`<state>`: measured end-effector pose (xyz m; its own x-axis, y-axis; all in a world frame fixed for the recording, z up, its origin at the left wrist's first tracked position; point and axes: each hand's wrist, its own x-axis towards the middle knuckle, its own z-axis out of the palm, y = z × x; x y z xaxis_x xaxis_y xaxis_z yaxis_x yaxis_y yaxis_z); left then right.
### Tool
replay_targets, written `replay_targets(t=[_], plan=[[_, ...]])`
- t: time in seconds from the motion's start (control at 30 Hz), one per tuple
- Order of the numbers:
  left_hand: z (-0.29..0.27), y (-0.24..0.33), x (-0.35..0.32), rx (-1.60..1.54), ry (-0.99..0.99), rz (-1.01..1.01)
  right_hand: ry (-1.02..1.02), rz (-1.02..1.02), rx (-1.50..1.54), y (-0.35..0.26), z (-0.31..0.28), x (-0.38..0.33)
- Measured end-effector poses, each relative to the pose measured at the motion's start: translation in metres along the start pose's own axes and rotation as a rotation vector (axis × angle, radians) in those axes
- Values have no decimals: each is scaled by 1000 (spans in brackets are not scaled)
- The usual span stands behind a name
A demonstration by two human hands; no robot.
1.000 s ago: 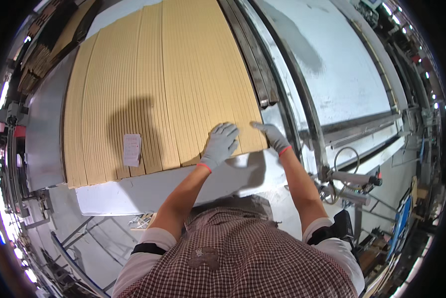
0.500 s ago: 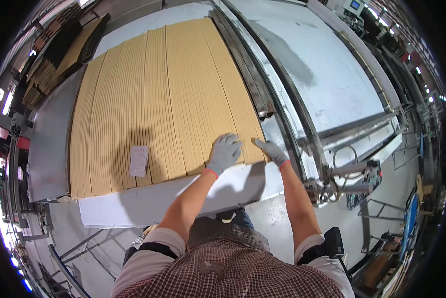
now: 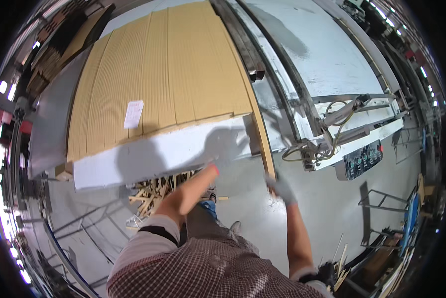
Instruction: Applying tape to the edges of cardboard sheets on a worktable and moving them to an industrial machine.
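Tan grooved boards (image 3: 183,64) lie side by side on a white table (image 3: 168,161), with a paper slip (image 3: 133,114) on top. A long, narrow tan strip (image 3: 262,141) runs along the boards' right side and juts past the table's near edge. My gloved right hand (image 3: 282,189) is closed around the near end of this strip. Left of it, my gloved left hand (image 3: 222,153) hovers by the table's near edge, apart from the boards. Motion smears its fingers, so their pose is hidden.
Dark metal rails (image 3: 277,69) run beside the boards. At right are pneumatic cylinders (image 3: 344,111) with hoses and a control box (image 3: 364,160) with buttons. Offcut sticks (image 3: 151,196) lie heaped below the table's near edge. Stacked brown sheets (image 3: 59,54) stand far left.
The long strip has come toward me, with my right hand now at its end beyond the table. My left hand has left the boards and moved back. The view has shifted.
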<state>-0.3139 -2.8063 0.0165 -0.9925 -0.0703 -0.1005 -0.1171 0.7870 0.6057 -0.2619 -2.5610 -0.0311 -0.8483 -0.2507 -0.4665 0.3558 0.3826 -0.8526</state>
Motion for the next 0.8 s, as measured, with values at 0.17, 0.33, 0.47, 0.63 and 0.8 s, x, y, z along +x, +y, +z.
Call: replay_targets(t=[0.17, 0.33, 0.47, 0.63, 0.8], plan=[[165, 30, -101, -1416, -338, -619, 84, 411, -12, 175, -24, -316], [239, 61, -143, -1864, -688, -229, 157, 741, -617, 215, -125, -531], [242, 75, -267, -2124, -427, -731, 52, 844, -1049, 181, -210, -585], [177, -102, -280, -1907, 185, -906, -321, 444, -1330, 182, -206, -468], [106, -324, -256, -1793, 369, -839, -616, -220, -544, 36, 87, -217]])
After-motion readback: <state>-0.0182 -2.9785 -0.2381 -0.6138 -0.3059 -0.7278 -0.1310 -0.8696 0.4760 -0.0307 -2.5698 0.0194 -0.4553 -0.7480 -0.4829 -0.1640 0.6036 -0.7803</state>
